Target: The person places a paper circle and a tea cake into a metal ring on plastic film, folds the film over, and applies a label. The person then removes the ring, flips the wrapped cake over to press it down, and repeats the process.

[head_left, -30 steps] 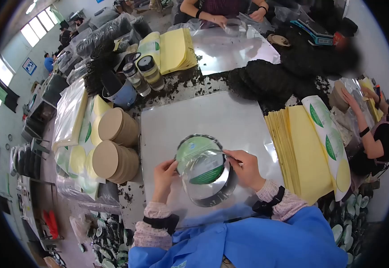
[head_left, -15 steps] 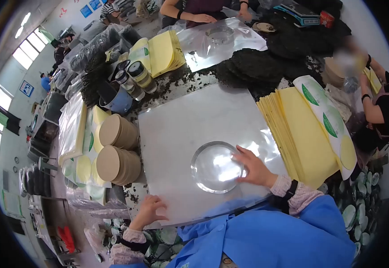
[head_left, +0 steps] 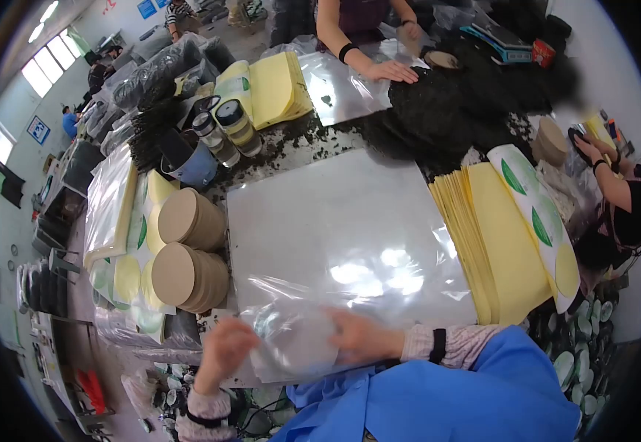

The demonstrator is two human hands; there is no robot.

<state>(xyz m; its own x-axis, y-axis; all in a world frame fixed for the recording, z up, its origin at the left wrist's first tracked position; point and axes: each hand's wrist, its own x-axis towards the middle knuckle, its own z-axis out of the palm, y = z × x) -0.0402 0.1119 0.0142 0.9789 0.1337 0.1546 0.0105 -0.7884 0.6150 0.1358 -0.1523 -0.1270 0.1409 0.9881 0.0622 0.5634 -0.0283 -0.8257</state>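
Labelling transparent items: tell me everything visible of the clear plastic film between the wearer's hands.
The clear plastic film looks thin, colourless and glossy, with creases and bright glints. It sits over the near left part of the pale, shiny work surface; whether flat on it is unclear. The left hand is at its left side, the right hand at its right; motion blur hides whether either grips it. Loose sheet or bag: can't tell. No printing is visible.

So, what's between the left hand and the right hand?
Clear, wrinkled plastic lies between the left hand and right hand, both blurred, in the head view.
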